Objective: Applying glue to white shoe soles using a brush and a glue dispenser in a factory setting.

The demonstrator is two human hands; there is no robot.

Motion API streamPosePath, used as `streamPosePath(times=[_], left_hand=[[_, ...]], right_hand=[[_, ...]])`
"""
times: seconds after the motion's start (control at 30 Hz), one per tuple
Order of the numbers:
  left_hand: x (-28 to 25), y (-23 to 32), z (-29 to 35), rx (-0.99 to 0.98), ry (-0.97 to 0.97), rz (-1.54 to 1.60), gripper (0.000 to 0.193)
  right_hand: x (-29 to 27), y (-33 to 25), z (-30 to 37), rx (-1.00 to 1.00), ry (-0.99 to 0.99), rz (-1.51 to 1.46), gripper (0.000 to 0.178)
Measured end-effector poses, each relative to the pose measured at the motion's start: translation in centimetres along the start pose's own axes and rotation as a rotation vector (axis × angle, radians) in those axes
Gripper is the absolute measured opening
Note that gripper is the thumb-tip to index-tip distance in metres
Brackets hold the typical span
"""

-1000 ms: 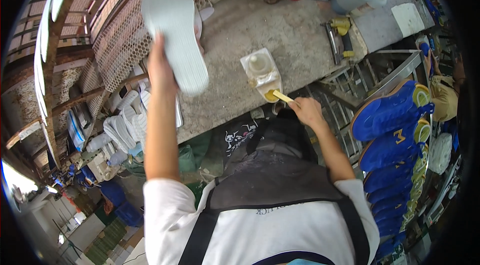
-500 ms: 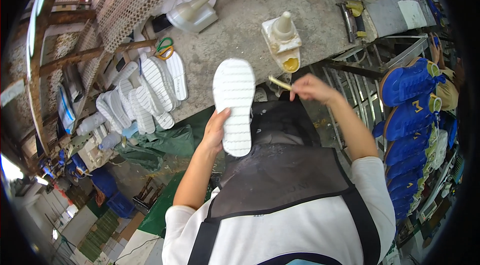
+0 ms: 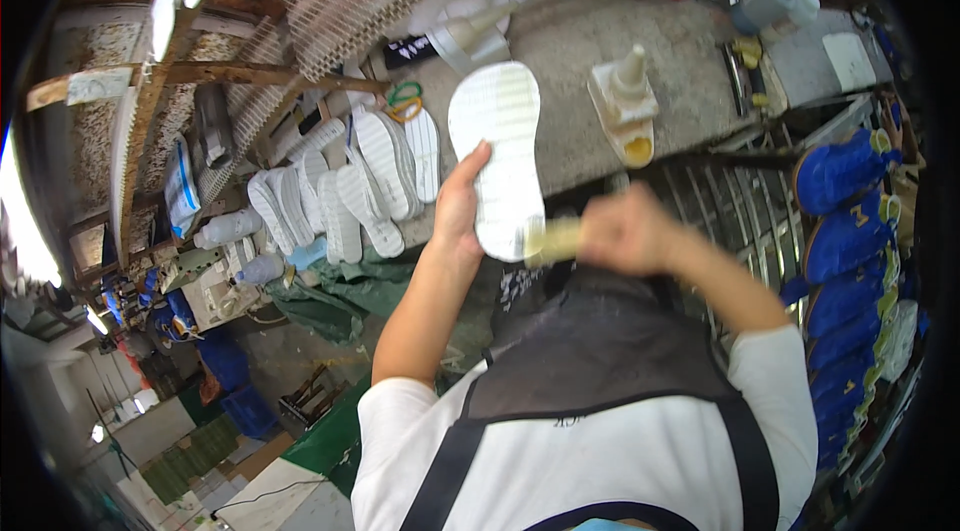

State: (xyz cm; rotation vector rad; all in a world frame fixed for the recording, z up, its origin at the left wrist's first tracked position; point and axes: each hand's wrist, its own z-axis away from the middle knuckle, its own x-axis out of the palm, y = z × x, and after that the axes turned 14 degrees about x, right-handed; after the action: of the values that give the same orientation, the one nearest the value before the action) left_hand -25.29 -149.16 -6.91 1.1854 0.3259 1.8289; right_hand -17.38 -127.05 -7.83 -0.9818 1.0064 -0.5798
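Left fingers hold sole | long axis fore-aft, broad end away | right fingers grip yellowish tool

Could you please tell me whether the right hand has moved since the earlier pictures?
Yes: judged against the white tray on the bench, the right hand has moved leftward and toward the dark apron.

It's a shoe workshop, all right: white soles crowd the left end of a stained grey bench, scissors lie beside them, bottles stand toward the far end. Over on the right, blue shoes run in a row, while a blurred brush meets a held sole!
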Motion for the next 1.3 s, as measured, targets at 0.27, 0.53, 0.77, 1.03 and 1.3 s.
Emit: streamPosePath(times=[0.27, 0.53, 0.77, 1.03, 1.3], left_hand=[[-3.4, -0.7, 4.5, 0.152, -0.153, -0.249, 0.053], [-4.6, -0.8, 5.2, 0.128, -0.184, -0.478, 0.060], [-0.6, -1.3, 0.8, 0.135, -0.122, -0.466, 0.063], [11.1, 1.7, -9.6, 0.054, -0.096, -0.278, 0.046], [24.3, 6.3, -29.6, 0.391, -0.214, -0.481, 0.037]], right_hand=[[-7.4, 2.0, -4.8, 0.300, 0.414, -0.202, 0.027], [-9.6, -2.1, -5.4, 0.120, 0.203, 0.178, 0.042], [-14.2, -0.4, -7.7, 0.247, 0.459, 0.502, 0.036], [-9.2, 0.1, -3.6, 0.008, 0.399, 0.370, 0.031], [-11.8, 5.7, 2.3, 0.230, 0.738, -0.054, 0.026]])
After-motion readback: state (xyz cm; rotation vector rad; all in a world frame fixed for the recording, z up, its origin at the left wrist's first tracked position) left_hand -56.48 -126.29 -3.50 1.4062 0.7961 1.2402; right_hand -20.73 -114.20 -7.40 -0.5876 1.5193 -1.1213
